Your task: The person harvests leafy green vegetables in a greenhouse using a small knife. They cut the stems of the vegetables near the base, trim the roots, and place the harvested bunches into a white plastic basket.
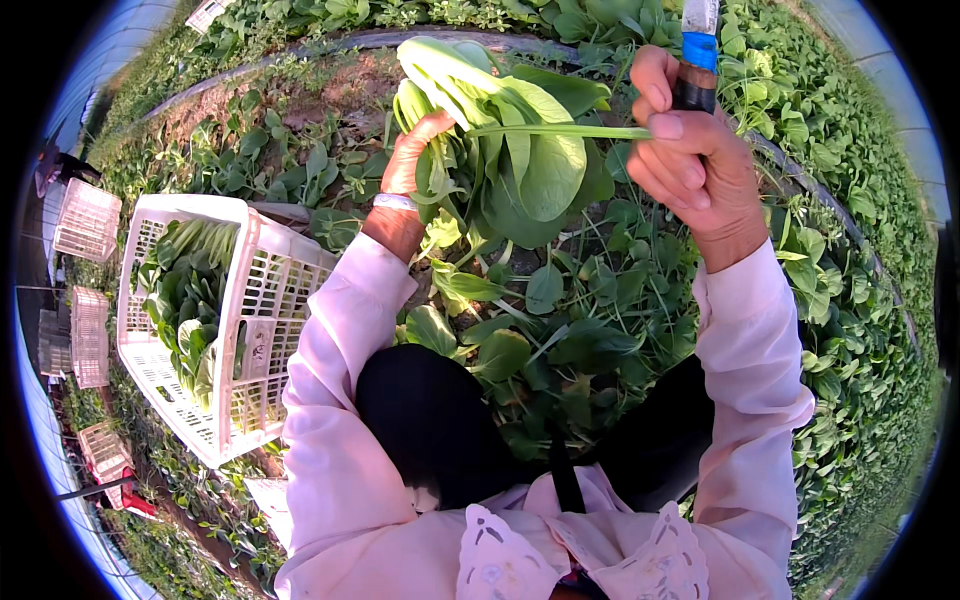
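Note:
My left hand (408,165) is closed round a bunch of bok choy (540,165), its pale stalk ends up and its broad green leaves drooping. In my right hand (705,175) is a knife (699,52) with a dark handle, blue tape at its neck and the blade pointing away from me; the blade's tip is beyond the picture's edge. Between the thumb and fingers of that same hand I pinch the end of a thin green stalk (570,131), which stretches across to the bunch. Loose leaves (545,290) lie on the ground below both hands.
To my left, a white plastic crate (285,265) stands tilted, with picked greens (190,290) inside. More crates (90,335) stand farther left, near a person (65,165) at the edge. Dense leafy plants (850,390) grow on the right. A dark hose (440,40) curves along the far side.

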A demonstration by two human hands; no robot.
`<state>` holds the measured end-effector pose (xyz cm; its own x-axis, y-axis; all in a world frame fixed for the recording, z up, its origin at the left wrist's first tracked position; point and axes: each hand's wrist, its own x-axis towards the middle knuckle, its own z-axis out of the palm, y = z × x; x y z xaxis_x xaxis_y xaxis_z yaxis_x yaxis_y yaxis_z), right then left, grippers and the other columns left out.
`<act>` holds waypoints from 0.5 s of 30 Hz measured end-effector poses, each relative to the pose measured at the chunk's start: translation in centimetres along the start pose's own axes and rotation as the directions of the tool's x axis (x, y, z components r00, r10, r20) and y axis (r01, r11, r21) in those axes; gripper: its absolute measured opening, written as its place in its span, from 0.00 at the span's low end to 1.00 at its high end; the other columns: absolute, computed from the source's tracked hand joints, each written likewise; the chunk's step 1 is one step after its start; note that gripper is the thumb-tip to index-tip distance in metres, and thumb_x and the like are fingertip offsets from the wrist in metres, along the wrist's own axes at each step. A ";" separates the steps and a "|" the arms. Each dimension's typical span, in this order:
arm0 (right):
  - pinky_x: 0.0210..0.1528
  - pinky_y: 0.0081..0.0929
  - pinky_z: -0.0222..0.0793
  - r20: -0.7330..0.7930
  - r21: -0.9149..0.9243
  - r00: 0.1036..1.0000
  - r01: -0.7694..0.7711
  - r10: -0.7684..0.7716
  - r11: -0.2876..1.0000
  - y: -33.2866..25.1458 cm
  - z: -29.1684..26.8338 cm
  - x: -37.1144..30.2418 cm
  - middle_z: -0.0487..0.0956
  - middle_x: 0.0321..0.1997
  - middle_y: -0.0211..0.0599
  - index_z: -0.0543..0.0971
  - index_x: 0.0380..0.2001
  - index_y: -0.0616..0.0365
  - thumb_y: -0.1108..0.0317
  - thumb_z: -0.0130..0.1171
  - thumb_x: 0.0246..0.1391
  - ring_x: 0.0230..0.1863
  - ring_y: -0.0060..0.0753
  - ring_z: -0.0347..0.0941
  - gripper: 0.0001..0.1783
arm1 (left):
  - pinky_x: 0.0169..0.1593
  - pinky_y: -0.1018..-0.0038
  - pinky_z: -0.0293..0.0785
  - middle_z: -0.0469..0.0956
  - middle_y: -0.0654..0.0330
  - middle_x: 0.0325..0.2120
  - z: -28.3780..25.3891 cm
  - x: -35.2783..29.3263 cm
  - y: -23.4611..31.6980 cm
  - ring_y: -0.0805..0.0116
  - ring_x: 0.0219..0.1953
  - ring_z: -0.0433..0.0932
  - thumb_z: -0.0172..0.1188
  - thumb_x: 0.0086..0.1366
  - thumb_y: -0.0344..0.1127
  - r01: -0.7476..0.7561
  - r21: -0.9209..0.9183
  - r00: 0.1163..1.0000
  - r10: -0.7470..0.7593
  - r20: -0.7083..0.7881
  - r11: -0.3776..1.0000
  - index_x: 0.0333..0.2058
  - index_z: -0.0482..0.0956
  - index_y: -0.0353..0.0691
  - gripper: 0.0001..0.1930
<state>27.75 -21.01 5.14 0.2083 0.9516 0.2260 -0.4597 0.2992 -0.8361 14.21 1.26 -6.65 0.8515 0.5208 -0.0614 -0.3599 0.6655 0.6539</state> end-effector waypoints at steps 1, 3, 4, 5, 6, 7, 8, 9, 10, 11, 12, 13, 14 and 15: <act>0.09 0.17 0.43 0.004 0.001 1.000 0.004 -0.004 1.000 -0.1 0.5 -0.1 0.61 0.09 0.20 0.65 0.34 0.54 0.76 0.53 0.52 0.04 0.15 0.49 0.09 | 0.52 0.62 0.77 0.78 0.54 0.47 0.0 0.1 -0.6 0.60 0.46 0.79 0.64 0.57 0.33 -0.010 0.012 1.000 0.010 -0.015 1.000 0.53 0.72 0.34 0.25; 0.09 0.18 0.43 0.054 0.022 0.998 0.027 -0.029 0.999 -0.6 1.2 -0.4 0.61 0.08 0.21 0.64 0.33 0.54 0.76 0.53 0.52 0.03 0.15 0.49 0.09 | 0.51 0.62 0.77 0.78 0.54 0.46 -1.2 0.9 -0.2 0.59 0.45 0.79 0.63 0.57 0.34 -0.020 -0.025 0.999 0.019 -0.049 0.999 0.53 0.72 0.34 0.24; 0.08 0.19 0.42 0.088 0.081 0.993 0.066 -0.074 0.995 -1.0 1.6 -0.8 0.61 0.08 0.21 0.62 0.33 0.54 0.77 0.51 0.51 0.02 0.16 0.49 0.10 | 0.51 0.61 0.77 0.78 0.54 0.45 -1.8 1.2 0.0 0.58 0.45 0.79 0.63 0.57 0.34 -0.027 -0.044 0.997 0.024 -0.068 0.999 0.52 0.72 0.34 0.24; 0.06 0.17 0.48 0.067 0.135 0.993 0.088 -0.097 0.987 -1.4 1.5 -1.6 0.63 0.07 0.23 0.61 0.31 0.56 0.80 0.51 0.51 0.02 0.17 0.54 0.10 | 0.50 0.60 0.77 0.79 0.53 0.43 -0.8 0.5 -0.2 0.57 0.43 0.80 0.63 0.57 0.35 0.011 -0.064 0.990 -0.019 -0.139 0.998 0.51 0.73 0.35 0.23; 0.04 0.16 0.53 0.057 0.199 0.989 0.122 -0.135 0.972 -1.9 1.7 -2.0 0.64 0.06 0.26 0.60 0.28 0.57 0.83 0.50 0.50 0.02 0.18 0.59 0.11 | 0.50 0.60 0.77 0.79 0.53 0.44 -2.0 0.9 0.5 0.58 0.44 0.80 0.61 0.59 0.35 0.033 -0.107 0.994 -0.043 -0.098 0.994 0.51 0.73 0.36 0.21; 0.03 0.16 0.55 0.023 0.215 0.988 0.146 -0.155 0.966 -2.4 1.5 -2.7 0.64 0.06 0.27 0.60 0.28 0.58 0.83 0.50 0.50 0.02 0.20 0.60 0.11 | 0.50 0.61 0.77 0.79 0.54 0.44 -3.1 1.2 0.9 0.58 0.44 0.80 0.61 0.59 0.35 0.005 -0.093 0.992 -0.017 -0.128 0.996 0.51 0.73 0.36 0.21; 0.03 0.16 0.54 0.014 0.219 0.982 0.180 -0.187 0.959 -2.7 0.8 -3.5 0.64 0.06 0.28 0.60 0.29 0.58 0.84 0.50 0.50 0.02 0.20 0.59 0.11 | 0.50 0.61 0.77 0.79 0.54 0.44 -4.1 1.4 1.1 0.58 0.44 0.80 0.61 0.59 0.35 -0.020 -0.076 0.987 0.007 -0.160 0.997 0.51 0.73 0.36 0.21; 0.03 0.17 0.52 0.037 0.197 0.977 0.201 -0.212 0.960 -3.6 -0.8 -4.9 0.63 0.06 0.25 0.60 0.32 0.56 0.82 0.48 0.52 0.01 0.20 0.55 0.11 | 0.50 0.62 0.77 0.79 0.54 0.44 -4.4 1.5 1.0 0.58 0.44 0.80 0.61 0.60 0.35 -0.058 -0.104 0.982 0.038 -0.184 0.993 0.51 0.74 0.37 0.20; 0.03 0.17 0.53 -0.032 0.209 0.960 0.279 -0.279 0.937 -4.3 -1.5 -6.2 0.63 0.07 0.25 0.60 0.32 0.57 0.83 0.47 0.52 0.02 0.20 0.55 0.11 | 0.50 0.62 0.77 0.79 0.54 0.44 -5.9 2.0 1.0 0.58 0.44 0.80 0.61 0.60 0.35 -0.086 -0.053 0.971 0.072 -0.226 0.995 0.50 0.74 0.37 0.20; 0.04 0.16 0.53 -0.169 0.208 0.927 0.364 -0.334 0.908 -5.1 -1.8 -7.7 0.62 0.07 0.25 0.60 0.32 0.58 0.84 0.47 0.53 0.02 0.18 0.55 0.10 | 0.51 0.61 0.76 0.79 0.54 0.44 -6.9 2.3 1.3 0.56 0.44 0.79 0.62 0.58 0.34 -0.104 -0.089 0.971 0.081 -0.227 0.991 0.50 0.74 0.36 0.21; 0.04 0.15 0.53 -0.183 0.165 0.918 0.381 -0.351 0.910 -6.3 -3.0 -9.2 0.62 0.08 0.25 0.61 0.33 0.60 0.84 0.47 0.53 0.02 0.17 0.53 0.09 | 0.52 0.60 0.75 0.79 0.53 0.43 -7.5 2.4 1.4 0.55 0.45 0.79 0.63 0.56 0.33 -0.118 -0.125 0.970 0.088 -0.225 0.985 0.50 0.74 0.36 0.23; 0.05 0.14 0.53 -0.187 0.155 0.919 0.377 -0.348 0.913 -6.9 -4.3 -10.4 0.63 0.09 0.25 0.61 0.33 0.60 0.82 0.46 0.55 0.02 0.17 0.53 0.07 | 0.52 0.60 0.75 0.79 0.53 0.44 -8.3 2.1 1.7 0.55 0.44 0.79 0.62 0.56 0.33 -0.142 -0.126 0.957 0.104 -0.273 0.982 0.50 0.74 0.35 0.22; 0.05 0.14 0.53 -0.201 0.120 0.903 0.407 -0.379 0.905 -7.5 -6.1 -11.7 0.62 0.10 0.25 0.63 0.39 0.67 0.81 0.46 0.57 0.03 0.17 0.53 0.07 | 0.52 0.59 0.75 0.79 0.53 0.44 -10.2 2.2 2.4 0.55 0.44 0.79 0.61 0.57 0.34 -0.156 -0.129 0.961 0.121 -0.247 0.979 0.50 0.74 0.36 0.22; 0.06 0.14 0.51 -0.341 -0.093 0.868 0.350 -0.360 0.932 -8.3 -6.9 -13.0 0.63 0.10 0.25 0.66 0.41 0.67 0.76 0.49 0.59 0.04 0.16 0.54 0.09 | 0.52 0.59 0.76 0.79 0.53 0.44 -10.5 2.0 2.4 0.55 0.44 0.79 0.61 0.57 0.34 -0.170 -0.141 0.960 0.132 -0.249 0.975 0.51 0.73 0.36 0.22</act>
<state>34.82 -36.39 5.66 0.6409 0.6944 0.3272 -0.2752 0.6058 -0.7465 11.02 9.51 -13.10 0.6748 0.7203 -0.1605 -0.5500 0.6359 0.5414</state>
